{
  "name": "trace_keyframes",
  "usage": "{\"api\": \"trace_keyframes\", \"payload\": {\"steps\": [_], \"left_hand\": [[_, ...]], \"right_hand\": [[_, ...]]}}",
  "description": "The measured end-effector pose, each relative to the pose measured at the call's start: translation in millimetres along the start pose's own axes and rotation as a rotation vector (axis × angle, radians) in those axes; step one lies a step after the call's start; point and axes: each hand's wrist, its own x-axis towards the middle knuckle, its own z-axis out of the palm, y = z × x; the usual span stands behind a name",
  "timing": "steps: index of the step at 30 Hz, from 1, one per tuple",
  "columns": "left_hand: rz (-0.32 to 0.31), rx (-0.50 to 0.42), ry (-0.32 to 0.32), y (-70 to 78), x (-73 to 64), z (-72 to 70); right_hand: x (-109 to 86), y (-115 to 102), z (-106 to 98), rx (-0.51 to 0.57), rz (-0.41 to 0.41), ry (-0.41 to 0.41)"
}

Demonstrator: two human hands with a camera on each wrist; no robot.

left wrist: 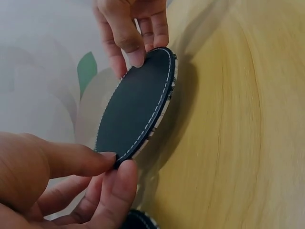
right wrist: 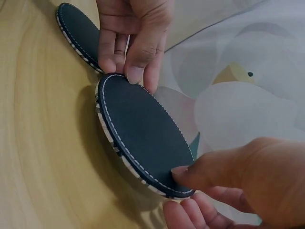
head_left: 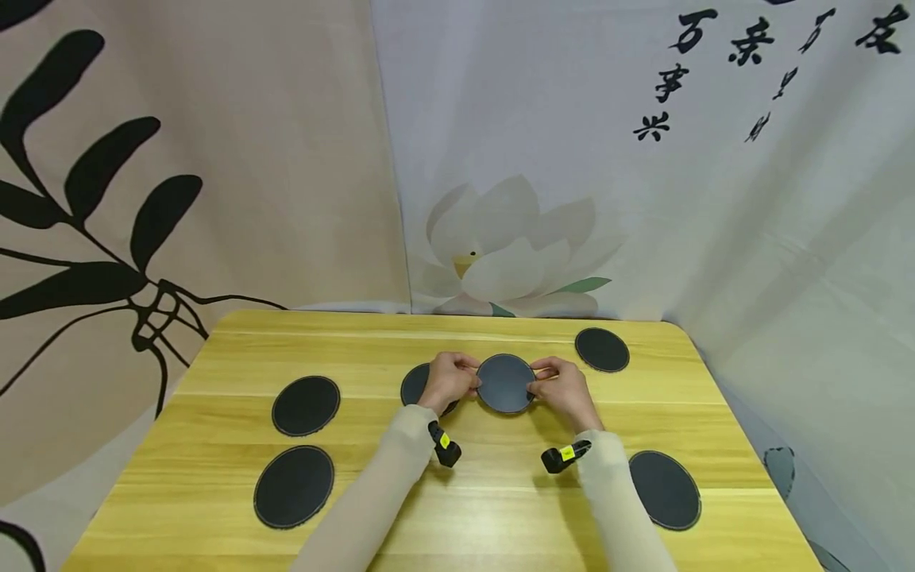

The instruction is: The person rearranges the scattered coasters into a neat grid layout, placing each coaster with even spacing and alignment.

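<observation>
Between both hands a round black coaster (head_left: 506, 384) with pale stitching round its rim is held tilted, raised off the table. My left hand (head_left: 450, 379) pinches its left edge, thumb on the dark face and fingers beneath. On the opposite edge my right hand (head_left: 562, 389) pinches the coaster (right wrist: 143, 136) the same way. A patterned light-and-dark side band shows along its rim in the wrist views. Partly hidden behind the left hand, another black coaster (head_left: 413, 386) lies on the table.
On the wooden table (head_left: 493, 508) lie more black coasters: two at left (head_left: 306, 406) and front left (head_left: 294, 487), one at the back right (head_left: 602, 349), one beside the right forearm (head_left: 665, 490). A printed cloth (head_left: 500, 119) hangs behind the table's far edge.
</observation>
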Motion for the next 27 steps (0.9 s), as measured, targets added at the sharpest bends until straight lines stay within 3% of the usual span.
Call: {"api": "trace_keyframes", "payload": {"steps": [12, 27], "left_hand": [[0.007, 0.103, -0.001, -3.4, -2.7, -9.2], [-0.002, 0.274, 0.08, 1.3, -1.3, -9.3]], "right_hand": [[5.8, 4, 17, -0.003, 0.02, -0.031], [9.3, -1, 25, -0.099, 0.0, -0.036]]}}
